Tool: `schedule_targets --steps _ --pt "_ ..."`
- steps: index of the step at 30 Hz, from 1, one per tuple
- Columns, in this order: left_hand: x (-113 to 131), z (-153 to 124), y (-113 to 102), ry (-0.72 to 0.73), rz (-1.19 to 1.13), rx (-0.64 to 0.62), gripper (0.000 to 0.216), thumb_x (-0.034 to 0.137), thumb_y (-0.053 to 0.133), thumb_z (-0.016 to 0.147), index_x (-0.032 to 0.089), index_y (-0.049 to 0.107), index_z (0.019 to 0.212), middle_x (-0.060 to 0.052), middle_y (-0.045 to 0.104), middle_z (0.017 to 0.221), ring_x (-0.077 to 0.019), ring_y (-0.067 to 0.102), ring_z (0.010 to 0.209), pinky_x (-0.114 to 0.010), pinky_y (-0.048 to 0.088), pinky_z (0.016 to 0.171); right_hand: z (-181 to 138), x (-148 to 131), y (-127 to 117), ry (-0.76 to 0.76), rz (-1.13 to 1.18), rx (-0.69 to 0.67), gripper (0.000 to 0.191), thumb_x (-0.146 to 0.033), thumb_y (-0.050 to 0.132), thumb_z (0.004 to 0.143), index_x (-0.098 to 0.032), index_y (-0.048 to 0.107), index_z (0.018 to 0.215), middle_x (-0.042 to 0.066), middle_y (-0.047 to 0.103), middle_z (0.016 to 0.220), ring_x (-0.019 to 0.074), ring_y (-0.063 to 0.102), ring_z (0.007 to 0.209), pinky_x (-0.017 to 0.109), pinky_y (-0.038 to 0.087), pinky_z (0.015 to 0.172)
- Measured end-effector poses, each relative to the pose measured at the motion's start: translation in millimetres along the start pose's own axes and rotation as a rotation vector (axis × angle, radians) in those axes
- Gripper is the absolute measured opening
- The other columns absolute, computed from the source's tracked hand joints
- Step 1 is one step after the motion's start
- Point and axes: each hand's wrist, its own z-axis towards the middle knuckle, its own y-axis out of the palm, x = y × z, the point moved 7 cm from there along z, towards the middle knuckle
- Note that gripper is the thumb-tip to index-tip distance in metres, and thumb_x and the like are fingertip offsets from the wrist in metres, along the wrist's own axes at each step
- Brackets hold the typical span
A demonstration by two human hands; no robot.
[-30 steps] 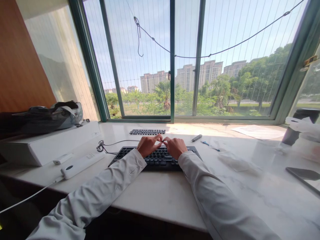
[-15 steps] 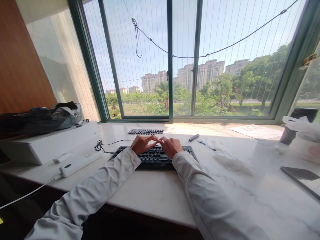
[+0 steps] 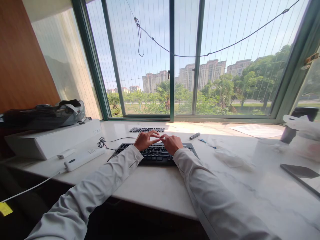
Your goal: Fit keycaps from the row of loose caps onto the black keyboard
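Over a black keyboard [image 3: 160, 156] on the marble-patterned tabletop, my left hand [image 3: 145, 140] and my right hand [image 3: 172, 143] meet at their fingertips. The left thumb and fingers reach right in a pinch, and the right fingers are pinched against them. Whatever small thing lies between the fingertips is too small to make out. Both wrists hover at the keyboard's near part, hiding some of its keys. Behind the hands, loose black keycaps [image 3: 146, 129] lie in rows. A dark cable [image 3: 106, 141] lies coiled at the keyboard's left.
To the right are a grey pen-like tool [image 3: 194, 136], a small blue tool [image 3: 203, 141], a clear plastic bag [image 3: 233, 158], a paper sheet [image 3: 256, 130] and a dark tablet-like slab [image 3: 300, 173]. On the left stand a white box [image 3: 47, 141] and a power strip [image 3: 85, 159].
The view has shifted slightly, so the scene sits a little farther right. My hands stay together above the keyboard, the left fingers a bit more arched.
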Motion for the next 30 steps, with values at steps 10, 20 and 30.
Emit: schedule_targets --steps 10,20,30 --pt "-3.0 1.0 -6.4 0.034 0.043 0.012 0.035 0.048 0.065 0.075 0.023 0.064 0.099 0.003 0.073 0.085 -0.0093 0.057 0.054 -0.021 0.042 0.059 -1.0 -2.0 -2.5 -0.079 -0.075 0.006 0.048 -0.051 0.023 0.095 -0.03 0.048 0.131 0.009 0.071 0.093 0.0226 0.065 0.084 0.031 0.042 0.073" --pt "-2.8 0.0 -4.4 0.107 0.075 -0.082 0.039 0.052 0.066 0.072 0.024 0.066 0.099 0.004 0.073 0.083 -0.0116 0.063 0.061 -0.021 0.042 0.063 0.5 -2.3 -6.1 -0.117 -0.124 -0.005 0.039 -0.051 0.037 0.092 -0.032 0.057 0.12 0.006 0.071 0.086 0.0214 0.065 0.08 0.029 0.041 0.069" --pt "9.4 -3.4 -9.0 0.193 0.086 -0.1 0.031 0.044 0.064 0.077 0.024 0.064 0.101 0.005 0.073 0.085 -0.0096 0.063 0.06 -0.018 0.042 0.058 -1.4 1.5 -7.3 -0.142 -0.079 -0.002 0.04 -0.055 0.042 0.089 -0.035 0.06 0.117 0.004 0.071 0.084 0.0204 0.065 0.082 0.029 0.041 0.072"
